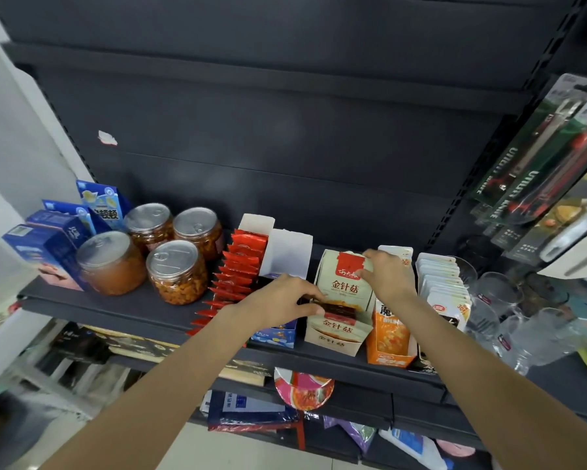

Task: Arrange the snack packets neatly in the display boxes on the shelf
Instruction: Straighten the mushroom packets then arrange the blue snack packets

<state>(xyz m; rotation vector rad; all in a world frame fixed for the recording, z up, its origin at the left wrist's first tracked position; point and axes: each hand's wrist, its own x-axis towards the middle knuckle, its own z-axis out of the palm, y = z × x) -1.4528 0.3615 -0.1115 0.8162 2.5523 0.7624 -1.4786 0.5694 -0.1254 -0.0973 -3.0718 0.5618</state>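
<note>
a head-worn view looks down at a dark shelf [115, 300] in a shop, two bare arms reaching in from the bottom of the frame. at centre stands a cream display box [336, 337], its tall back flap printed in red and brown. the left hand [281, 300] lies over the box's near left side, fingers curled onto the dark-topped snack packets [339, 312] standing inside; it seems to grip or press them, though the exact hold is hidden. the right hand [385, 273] pinches the upper right edge of the back flap, steadying it. the box's long axis runs away from the viewer, front to back, and the packets sit directly under the left hand, the nearer one. just left, a row of red packets [237, 276] fans out of a white box [285, 252]; just right, an orange box [387, 330] and white packets [441, 286]. jars [176, 269] stand at left centre, glassware [522, 327] at right. the backing panel is dark grey.
</note>
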